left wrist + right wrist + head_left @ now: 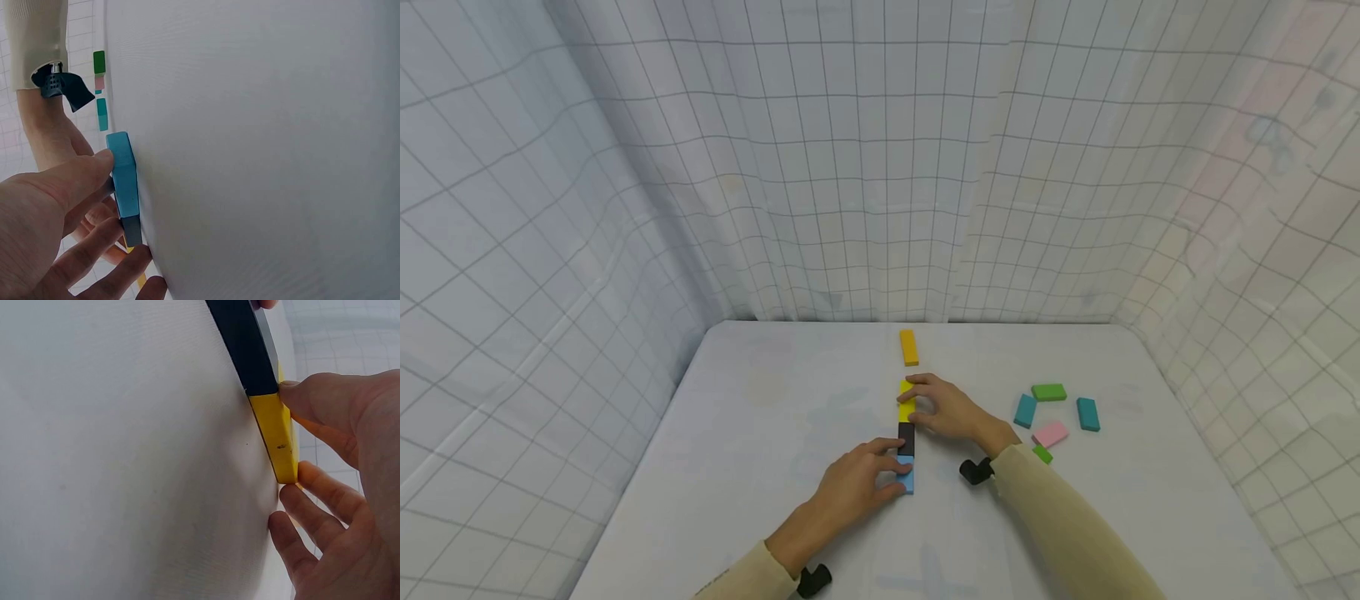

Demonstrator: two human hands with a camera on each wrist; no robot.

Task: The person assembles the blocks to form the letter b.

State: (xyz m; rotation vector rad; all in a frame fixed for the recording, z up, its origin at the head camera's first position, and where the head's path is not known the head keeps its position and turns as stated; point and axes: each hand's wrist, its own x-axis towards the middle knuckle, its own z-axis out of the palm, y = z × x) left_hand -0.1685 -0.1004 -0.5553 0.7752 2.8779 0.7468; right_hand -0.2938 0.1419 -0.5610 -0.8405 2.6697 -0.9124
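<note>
A blue block, a black block and a yellow block lie end to end in a straight line on the white table. My left hand holds the blue block by its left side and top, its thumb near the close end and a fingertip beside the black block. Across the line, my right hand pinches the yellow block lengthwise, thumb by the black joint and fingers at the far end. Beyond the fingertips an orange-yellow block lies apart from the line.
To the right lie two teal blocks, a green block, a pink block and another green block, partly behind the right sleeve. Checked white curtains enclose the table at the back and sides.
</note>
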